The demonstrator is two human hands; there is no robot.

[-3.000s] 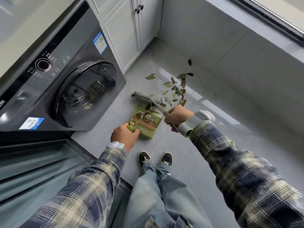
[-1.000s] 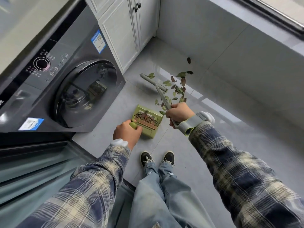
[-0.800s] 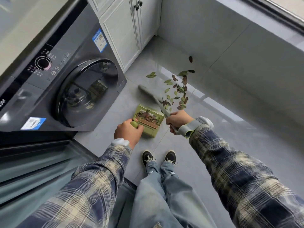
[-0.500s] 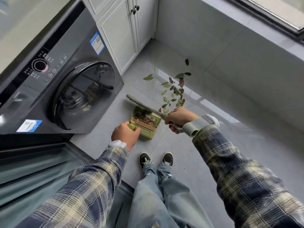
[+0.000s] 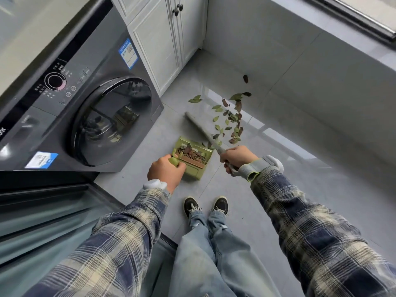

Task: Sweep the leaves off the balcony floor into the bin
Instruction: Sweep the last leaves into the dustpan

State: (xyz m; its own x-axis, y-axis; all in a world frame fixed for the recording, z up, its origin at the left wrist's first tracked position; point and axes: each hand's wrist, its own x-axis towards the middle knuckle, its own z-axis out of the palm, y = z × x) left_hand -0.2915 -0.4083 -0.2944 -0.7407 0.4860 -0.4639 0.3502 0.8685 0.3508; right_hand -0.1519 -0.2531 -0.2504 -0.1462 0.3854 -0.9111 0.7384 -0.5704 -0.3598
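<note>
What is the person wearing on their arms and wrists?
Checked sleeves, dark blue and cream, cover both arms. A white band sits by the left hand. By the right hand is a grey band with a lime-green edge and a white piece.

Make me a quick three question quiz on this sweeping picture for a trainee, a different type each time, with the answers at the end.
1. True or false: the dustpan already holds some leaves.
2. Multiple choice: what does the right hand hold? A) the brush B) the dustpan C) nothing
3. Fill in the blank: the ___ hand grips the dustpan's handle.

Key: 1 true; 2 A; 3 left.
</note>
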